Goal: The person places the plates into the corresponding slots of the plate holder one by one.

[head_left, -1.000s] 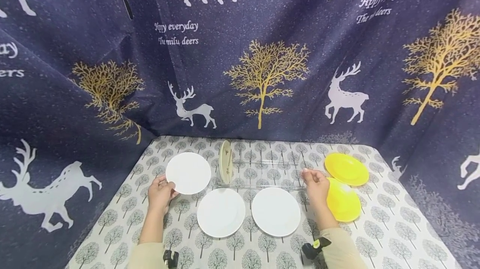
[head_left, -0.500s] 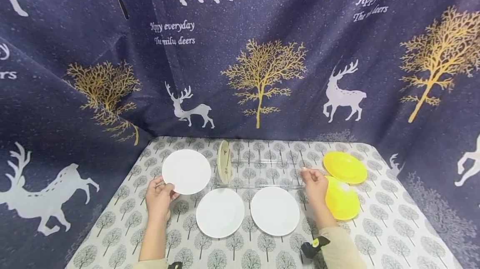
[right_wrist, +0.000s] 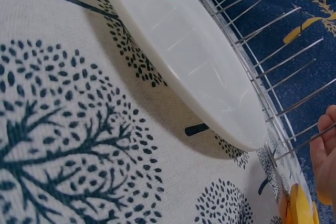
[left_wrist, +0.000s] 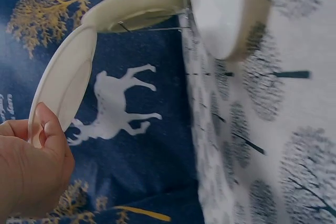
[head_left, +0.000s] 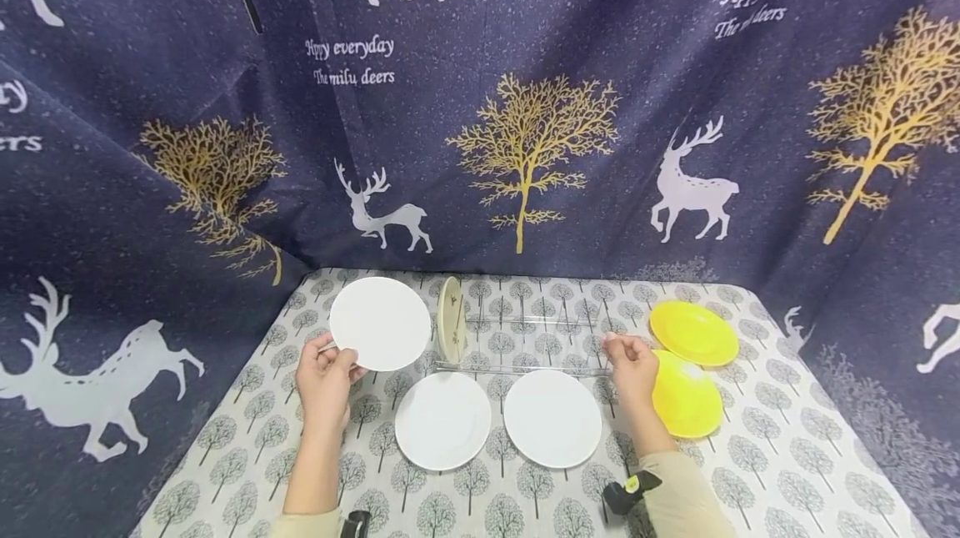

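My left hand [head_left: 324,375] pinches the lower left rim of a white plate [head_left: 380,324], lifted and tilted above the left of the table. Just right of it, a cream plate with a printed pattern [head_left: 452,321] stands upright at the left end of a wire dish rack [head_left: 525,371]. In the left wrist view the held plate [left_wrist: 65,77] appears edge-on, close to the cream plate [left_wrist: 139,8]; whether they touch, I cannot tell. At the rack's right end, my right hand [head_left: 632,371] grips an end wire, with curled fingers seen in the right wrist view.
Two white plates [head_left: 442,421] lie flat in front of the rack, the right one [head_left: 552,419] near its middle. Two yellow plates [head_left: 693,334] lie overlapping right of my right hand. A dark deer-print cloth [head_left: 525,146] hangs behind the tree-patterned tablecloth [head_left: 405,513].
The held white plate has risen and shifted slightly right, closer to the cream plate, with my left hand moving along. My right hand stays at the rack's end.
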Demonstrator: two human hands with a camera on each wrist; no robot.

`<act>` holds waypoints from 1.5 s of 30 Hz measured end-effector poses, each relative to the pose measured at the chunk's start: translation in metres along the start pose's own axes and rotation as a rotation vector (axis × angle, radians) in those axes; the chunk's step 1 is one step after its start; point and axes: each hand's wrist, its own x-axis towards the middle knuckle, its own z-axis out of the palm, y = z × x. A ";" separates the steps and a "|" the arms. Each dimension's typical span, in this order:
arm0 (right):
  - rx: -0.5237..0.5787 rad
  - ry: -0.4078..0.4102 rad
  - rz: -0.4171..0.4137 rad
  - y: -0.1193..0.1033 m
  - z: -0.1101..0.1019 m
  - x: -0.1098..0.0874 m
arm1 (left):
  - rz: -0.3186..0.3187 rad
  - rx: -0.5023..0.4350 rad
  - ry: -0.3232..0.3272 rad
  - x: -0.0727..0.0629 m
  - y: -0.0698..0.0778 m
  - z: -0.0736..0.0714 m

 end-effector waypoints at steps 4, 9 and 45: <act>-0.013 -0.009 0.006 -0.002 -0.001 -0.001 | 0.060 -0.028 -0.014 0.000 0.002 0.007; -0.037 -0.052 -0.004 -0.003 0.000 -0.001 | 0.134 -0.187 -0.071 0.014 -0.018 0.009; -0.044 -0.047 0.044 -0.003 -0.002 0.000 | 0.158 -0.207 -0.108 -0.010 -0.006 0.088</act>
